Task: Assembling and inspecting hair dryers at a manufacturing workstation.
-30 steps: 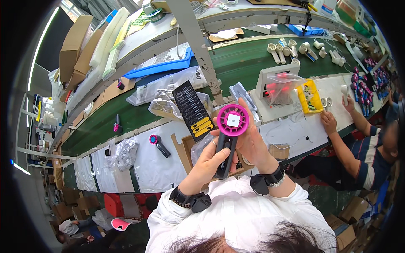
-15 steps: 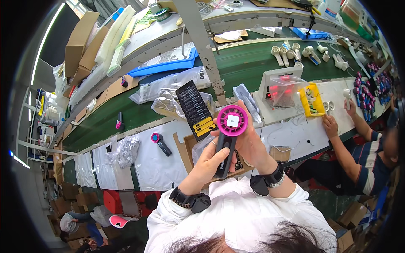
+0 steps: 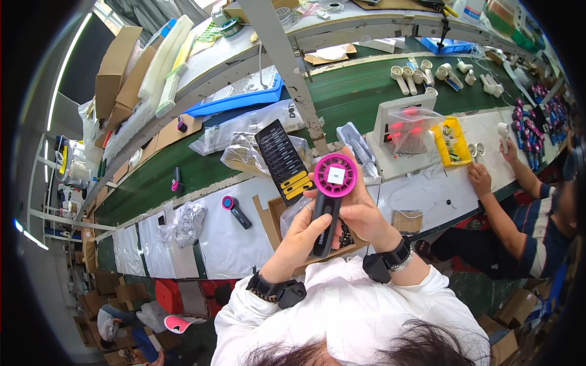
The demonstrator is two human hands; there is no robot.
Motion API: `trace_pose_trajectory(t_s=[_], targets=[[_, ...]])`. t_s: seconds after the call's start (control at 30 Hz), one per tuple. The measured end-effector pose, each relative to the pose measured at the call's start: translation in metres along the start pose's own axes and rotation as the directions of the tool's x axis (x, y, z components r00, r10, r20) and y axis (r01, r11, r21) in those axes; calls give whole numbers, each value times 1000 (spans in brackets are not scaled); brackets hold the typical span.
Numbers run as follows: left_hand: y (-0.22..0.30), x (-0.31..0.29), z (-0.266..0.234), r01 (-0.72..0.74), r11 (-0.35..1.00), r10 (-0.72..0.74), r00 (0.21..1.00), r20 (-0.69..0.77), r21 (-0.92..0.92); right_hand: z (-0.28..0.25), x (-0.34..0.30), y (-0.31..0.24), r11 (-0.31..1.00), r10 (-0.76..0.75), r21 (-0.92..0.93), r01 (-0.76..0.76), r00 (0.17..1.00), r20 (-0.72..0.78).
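A handheld fan (image 3: 330, 206) with a round magenta head and a dark grey handle is held in front of my chest, head upward. On the middle of its head sits a white square label (image 3: 336, 175). My left hand (image 3: 303, 229) wraps the handle, thumb lying along its front. Behind and to the right of the head, my right hand (image 3: 366, 215) supports the fan, its thumb bent toward the handle; its fingertips are partly hidden. Below the fan is an open cardboard box (image 3: 268, 222). A second magenta-headed fan (image 3: 239, 215) lies on the white sheet to the left.
Beyond my hands leans a black tray (image 3: 278, 149) with black and yellow pieces. To the right stand a device with a red-lit display (image 3: 390, 122) and a yellow bin (image 3: 450, 161). A co-worker's hand (image 3: 480, 178) rests nearby. White fan bodies (image 3: 408, 76) lie on the green belt.
My right thumb and fingers have bent in toward the fan's handle. The fan itself stays almost in place, and the whole view has shifted slightly.
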State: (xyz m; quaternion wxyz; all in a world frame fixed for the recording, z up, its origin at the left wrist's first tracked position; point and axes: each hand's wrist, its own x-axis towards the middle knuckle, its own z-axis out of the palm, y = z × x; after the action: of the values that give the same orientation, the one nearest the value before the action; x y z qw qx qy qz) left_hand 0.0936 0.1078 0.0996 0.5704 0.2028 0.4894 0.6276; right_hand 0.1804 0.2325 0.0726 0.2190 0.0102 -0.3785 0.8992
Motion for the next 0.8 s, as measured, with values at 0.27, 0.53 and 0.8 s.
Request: trace_pose_trajectory(t_s=[0.27, 0.53, 0.8], targets=[[1, -3, 2, -37, 998, 36, 999, 31, 52, 6, -1, -4, 995, 24, -94, -22, 1000, 15], [4, -9, 4, -23, 997, 23, 1000, 1, 67, 8, -3, 1, 993, -30, -115, 33, 999, 23], [0, -12, 2, -24, 994, 26, 999, -20, 107, 7, -6, 6, 996, 10, -85, -11, 1000, -4]])
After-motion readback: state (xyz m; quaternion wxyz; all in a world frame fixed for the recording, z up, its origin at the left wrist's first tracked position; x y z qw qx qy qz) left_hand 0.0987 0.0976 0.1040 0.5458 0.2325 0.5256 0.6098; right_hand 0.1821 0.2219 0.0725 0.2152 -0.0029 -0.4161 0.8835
